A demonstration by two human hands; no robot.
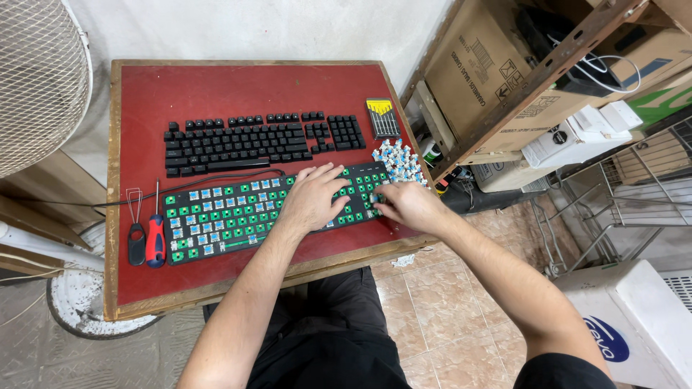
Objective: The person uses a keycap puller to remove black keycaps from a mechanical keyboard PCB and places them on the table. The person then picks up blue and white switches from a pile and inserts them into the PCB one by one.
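Far to the left of both hands, at the tabletop's [216, 90] left edge, a wire keycap puller [135, 229] with a black handle lies beside a red-handled screwdriver [156, 238], the two nearly touching. Just right of them starts the stripped keyboard [223, 216], a black frame with a green board; many sockets on its left half carry pale blue switches, while others show bare green. Beyond it, farther from the person, the loose black keycaps [245, 140] are laid out in keyboard order.

The left hand [313, 198] lies flat on the keyboard's middle, fingers [333, 173] spread apart and pressing down, clamped on nothing. Right beside it, the right hand [407, 205] works at the keyboard's right end; its fingers [380, 202] are drawn together over a switch spot, though whether they pinch a switch cannot be told.

Just beyond the right fingers, a heap of loose blue switches [400, 162] sits at the tabletop's right edge. Behind that heap lies a small yellow-and-black case of screwdriver bits [383, 117].
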